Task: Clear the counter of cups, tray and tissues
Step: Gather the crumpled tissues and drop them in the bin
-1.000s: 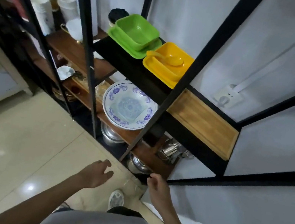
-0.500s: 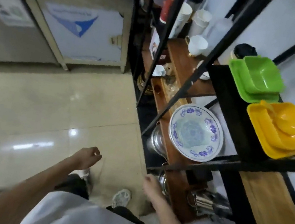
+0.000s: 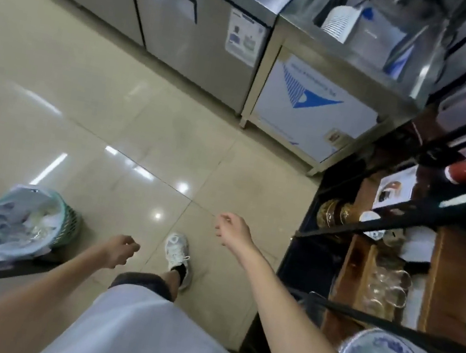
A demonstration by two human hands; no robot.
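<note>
Glass cups (image 3: 389, 287) on right shelf | bin (image 3: 29, 222) left | left hand (image 3: 120, 251), right hand (image 3: 233, 232) loosely curled, empty

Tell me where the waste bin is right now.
The waste bin stands on the floor at the lower left of the head view, just left of the left hand.

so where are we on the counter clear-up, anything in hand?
Done: cannot tell, since no counter top with cups, tray or tissues shows in this view. In hand: nothing. The left hand and right hand are both loosely curled and empty over the floor, between the lined bin and the shelf rack. Left: unknown. The glass mugs sit on the rack, not a counter.
</note>
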